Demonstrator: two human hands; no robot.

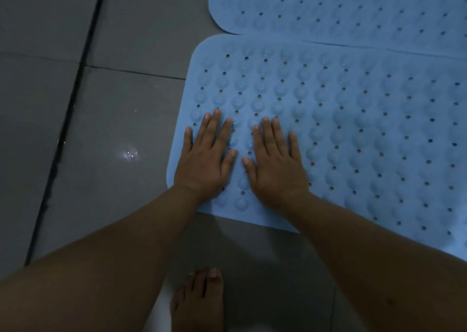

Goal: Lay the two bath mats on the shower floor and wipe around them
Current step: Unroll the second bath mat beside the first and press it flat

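Note:
Two light blue rubber bath mats with round bumps and small holes lie flat on the grey tiled floor. The near mat [353,134] fills the middle and right of the view. The far mat [341,5] lies beyond it, their long edges touching or slightly overlapping. My left hand [204,159] presses flat on the near mat close to its left edge, fingers straight and spread. My right hand [275,165] presses flat right beside it, thumbs nearly meeting. No cloth is in sight.
Grey floor tiles [108,119] with dark grout lines cover the left side, with a small wet glint [130,153] near the mat's left edge. My bare foot [199,304] stands on the tile just below the near mat's front edge.

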